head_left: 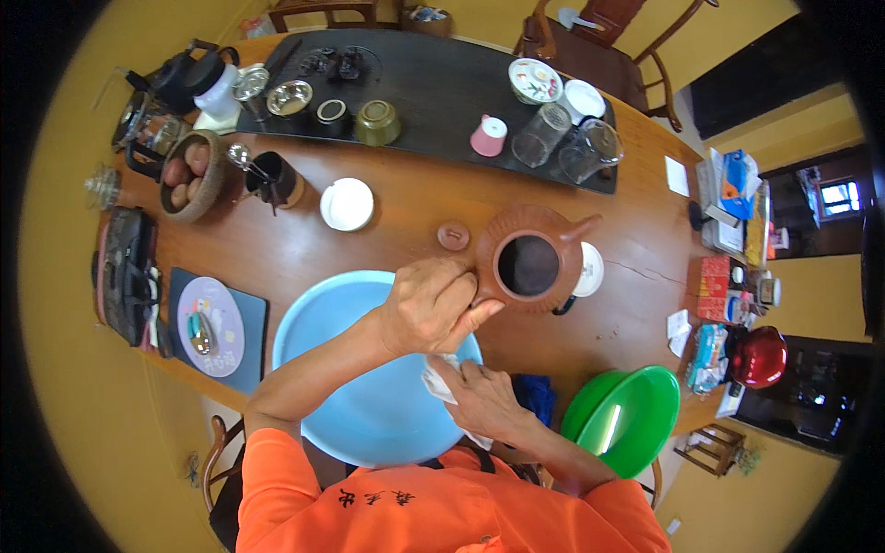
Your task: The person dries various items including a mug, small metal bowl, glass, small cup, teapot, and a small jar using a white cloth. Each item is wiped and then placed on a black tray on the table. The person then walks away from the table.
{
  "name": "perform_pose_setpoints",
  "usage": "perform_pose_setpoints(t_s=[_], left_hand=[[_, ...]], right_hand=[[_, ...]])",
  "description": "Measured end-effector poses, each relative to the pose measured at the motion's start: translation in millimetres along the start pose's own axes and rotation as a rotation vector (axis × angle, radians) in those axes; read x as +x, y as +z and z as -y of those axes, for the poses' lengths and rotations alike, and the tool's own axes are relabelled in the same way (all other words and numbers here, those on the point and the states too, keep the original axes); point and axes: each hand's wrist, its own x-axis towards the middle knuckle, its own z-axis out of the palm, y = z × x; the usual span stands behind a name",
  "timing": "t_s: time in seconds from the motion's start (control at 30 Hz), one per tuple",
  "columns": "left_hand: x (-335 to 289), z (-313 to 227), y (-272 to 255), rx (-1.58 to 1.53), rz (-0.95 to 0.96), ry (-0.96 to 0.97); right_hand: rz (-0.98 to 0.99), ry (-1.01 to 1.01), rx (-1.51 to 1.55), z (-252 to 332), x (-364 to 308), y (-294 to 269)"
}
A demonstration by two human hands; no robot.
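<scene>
My left hand (433, 306) is closed round the handle of a reddish-brown clay teapot (502, 230). The pot is held up over the table with its lid off, its dark inside showing and its spout pointing right. A small round brown lid (453, 236) lies on the wood just left of the pot. Lower down, my right hand (481, 398) grips a white cloth (440, 380) at the right rim of a light blue basin (369, 415). Partly hidden behind the teapot is a white round dish (588, 269).
A green basin (627, 419) stands at the right front, beside a dark blue cloth (534, 398). Along the back, a black tea tray (442, 101) bears cups and glasses. A white round dish (348, 205), a dark cup (274, 180) and a basket (210, 189) sit left.
</scene>
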Motion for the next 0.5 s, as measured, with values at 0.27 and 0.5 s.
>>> perform_pose_setpoints(t_s=[0.27, 0.5], left_hand=[[13.7, -30.6, 2.0, -0.184, -0.091, 0.085], [-6.2, -41.4, -16.1, -0.214, 0.037, 0.063]], right_hand=[[-0.264, 0.518, 1.079, -9.5, -32.3, -9.2], [-0.731, 0.620, 1.898, -23.6, -51.1, -58.8]])
